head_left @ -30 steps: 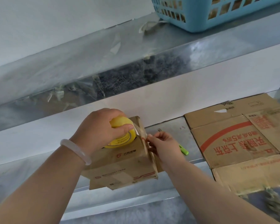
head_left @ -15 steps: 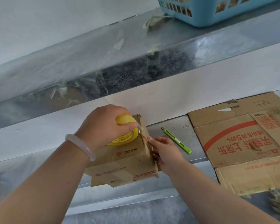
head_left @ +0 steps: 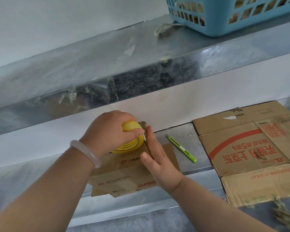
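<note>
The left hand has its grip clenched round the yellow tape roll atop the small box on the shelf. The right hand, grip released, presses flat against the box's right edge, near a green knife.

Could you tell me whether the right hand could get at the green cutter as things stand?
Probably yes: the green cutter lies bare on the shelf just beside the right hand, nothing between them, and that hand only presses flat against the cardboard box, holding nothing.
</note>
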Tool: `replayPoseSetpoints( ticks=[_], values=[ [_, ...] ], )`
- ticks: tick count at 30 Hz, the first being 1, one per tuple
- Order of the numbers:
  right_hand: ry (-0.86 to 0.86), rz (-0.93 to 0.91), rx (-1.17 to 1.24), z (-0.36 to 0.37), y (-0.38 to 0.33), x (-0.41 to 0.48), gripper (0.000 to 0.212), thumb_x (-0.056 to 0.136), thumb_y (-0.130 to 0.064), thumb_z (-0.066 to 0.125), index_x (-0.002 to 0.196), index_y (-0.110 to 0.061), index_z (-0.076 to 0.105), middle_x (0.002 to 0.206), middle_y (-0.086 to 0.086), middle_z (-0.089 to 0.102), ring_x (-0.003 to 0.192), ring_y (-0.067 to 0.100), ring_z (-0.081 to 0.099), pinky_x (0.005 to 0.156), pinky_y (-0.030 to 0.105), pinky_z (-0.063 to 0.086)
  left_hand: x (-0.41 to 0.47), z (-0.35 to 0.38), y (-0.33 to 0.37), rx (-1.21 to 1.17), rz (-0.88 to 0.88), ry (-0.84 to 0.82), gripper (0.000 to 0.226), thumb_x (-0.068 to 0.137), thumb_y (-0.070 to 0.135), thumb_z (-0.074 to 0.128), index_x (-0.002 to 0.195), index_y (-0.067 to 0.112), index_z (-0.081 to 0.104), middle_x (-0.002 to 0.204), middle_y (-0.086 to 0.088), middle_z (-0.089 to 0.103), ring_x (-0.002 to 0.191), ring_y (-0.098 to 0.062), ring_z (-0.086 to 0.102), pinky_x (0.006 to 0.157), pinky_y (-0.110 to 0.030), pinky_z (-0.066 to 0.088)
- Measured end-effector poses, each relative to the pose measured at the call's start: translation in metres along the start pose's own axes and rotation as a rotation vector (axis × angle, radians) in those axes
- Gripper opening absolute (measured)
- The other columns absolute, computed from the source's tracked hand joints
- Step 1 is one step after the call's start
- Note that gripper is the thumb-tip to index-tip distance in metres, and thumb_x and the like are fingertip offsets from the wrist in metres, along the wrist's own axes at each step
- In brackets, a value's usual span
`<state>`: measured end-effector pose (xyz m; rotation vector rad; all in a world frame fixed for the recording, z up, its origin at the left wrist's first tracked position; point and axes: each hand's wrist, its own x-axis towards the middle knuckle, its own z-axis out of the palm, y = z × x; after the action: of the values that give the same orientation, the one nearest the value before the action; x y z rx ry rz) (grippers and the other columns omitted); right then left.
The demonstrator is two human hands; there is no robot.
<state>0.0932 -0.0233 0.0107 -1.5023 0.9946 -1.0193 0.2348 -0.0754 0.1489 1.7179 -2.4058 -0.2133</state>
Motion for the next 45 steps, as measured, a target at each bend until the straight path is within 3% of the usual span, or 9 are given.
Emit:
replayPoseSetpoints(
  ticks=[5, 8, 11, 18, 27, 31, 36, 40, 45],
  values=[
    [-0.066, 0.047, -0.167, -0.011, -0.007, 0.0, 0.085, 0.095, -0.051, 0.052, 0.151, -0.043, -0.011, 0.159, -0.028, -0.005, 0.144, -0.009, -0.009, 0.123, 0.031, 0.007, 0.0, -0.001, 0.001, 0.008, 0.017, -0.004, 0.038, 0.078, 0.06, 0.062, 0.104, 0.033, 0.066, 0.101, 0.009, 0.064, 0.091, -0.014, 0.056, 0.078, -0.034, 0.048],
    [-0.062, 0.055, -0.352, -0.02, -0.025, 0.008, 0.096, 0.089, -0.052, 0.061, 0.148, -0.045, -0.014, 0.16, -0.024, -0.003, 0.148, 0.001, -0.006, 0.123, 0.037, 0.007, 0.0, -0.004, -0.001, -0.023, 0.036, -0.023, 0.037, 0.078, 0.06, 0.062, 0.103, 0.034, 0.065, 0.099, 0.01, 0.062, 0.089, -0.013, 0.056, 0.076, -0.034, 0.048],
    [-0.062, 0.066, -0.329, -0.019, -0.042, 0.02, 0.119, 0.076, -0.053, 0.075, 0.145, -0.049, -0.022, 0.157, -0.028, 0.005, 0.15, 0.009, 0.004, 0.122, 0.04, 0.016, -0.001, -0.007, -0.003, -0.065, 0.033, -0.046, 0.039, 0.075, 0.062, 0.061, 0.108, 0.04, 0.057, 0.093, 0.019, 0.056, 0.086, -0.007, 0.054, 0.07, -0.027, 0.045],
    [-0.084, 0.146, -0.411, -0.02, -0.038, 0.024, 0.137, 0.064, -0.061, 0.08, 0.142, -0.048, -0.032, 0.161, -0.017, 0.011, 0.147, 0.009, 0.014, 0.119, 0.035, 0.024, -0.007, -0.019, -0.029, -0.222, 0.01, -0.139, 0.039, 0.068, 0.067, 0.061, 0.099, 0.044, 0.053, 0.09, 0.021, 0.061, 0.082, 0.004, 0.057, 0.066, -0.021, 0.043],
    [-0.089, 0.095, -0.53, -0.019, -0.038, 0.024, 0.121, 0.058, -0.08, 0.061, 0.149, -0.049, -0.013, 0.152, -0.035, 0.013, 0.143, -0.005, 0.014, 0.117, 0.038, 0.027, -0.024, -0.033, -0.073, -0.248, -0.038, -0.043, 0.044, 0.058, 0.076, 0.068, 0.091, 0.05, 0.058, 0.089, 0.02, 0.064, 0.083, 0.006, 0.058, 0.066, -0.02, 0.046],
    [-0.118, 0.126, -0.627, -0.021, -0.041, 0.024, 0.106, 0.069, -0.075, 0.063, 0.15, -0.051, 0.0, 0.158, -0.029, -0.001, 0.145, -0.007, -0.001, 0.121, 0.037, 0.017, -0.031, -0.036, -0.084, -0.066, -0.028, -0.009, 0.059, 0.052, 0.084, 0.051, 0.1, 0.051, 0.058, 0.091, 0.027, 0.06, 0.087, -0.002, 0.058, 0.075, -0.03, 0.05],
    [-0.152, 0.108, -0.718, -0.021, -0.043, 0.025, 0.09, 0.077, -0.073, 0.057, 0.151, -0.046, 0.014, 0.143, -0.044, -0.001, 0.139, -0.016, -0.012, 0.12, 0.027, 0.005, -0.042, -0.047, -0.098, -0.015, -0.082, -0.018, 0.053, 0.053, 0.085, 0.051, 0.099, 0.057, 0.05, 0.093, 0.024, 0.061, 0.085, -0.001, 0.057, 0.073, -0.029, 0.05],
    [-0.159, 0.096, -0.753, -0.021, -0.044, 0.025, 0.088, 0.075, -0.076, 0.052, 0.15, -0.046, 0.017, 0.144, -0.044, 0.0, 0.139, -0.017, -0.014, 0.118, 0.024, 0.003, -0.051, -0.05, -0.123, -0.137, -0.079, -0.003, 0.053, 0.055, 0.083, 0.051, 0.098, 0.052, 0.059, 0.095, 0.026, 0.065, 0.089, 0.001, 0.06, 0.08, -0.03, 0.051],
    [-0.156, 0.104, -0.774, -0.02, -0.042, 0.026, 0.094, 0.067, -0.085, 0.043, 0.15, -0.047, 0.018, 0.149, -0.042, 0.002, 0.141, -0.013, -0.011, 0.12, 0.028, 0.004, -0.061, -0.045, -0.148, -0.13, -0.083, 0.064, 0.044, 0.059, 0.078, 0.052, 0.087, 0.045, 0.065, 0.085, 0.023, 0.066, 0.082, 0.003, 0.06, 0.074, -0.03, 0.051]
  ],
)
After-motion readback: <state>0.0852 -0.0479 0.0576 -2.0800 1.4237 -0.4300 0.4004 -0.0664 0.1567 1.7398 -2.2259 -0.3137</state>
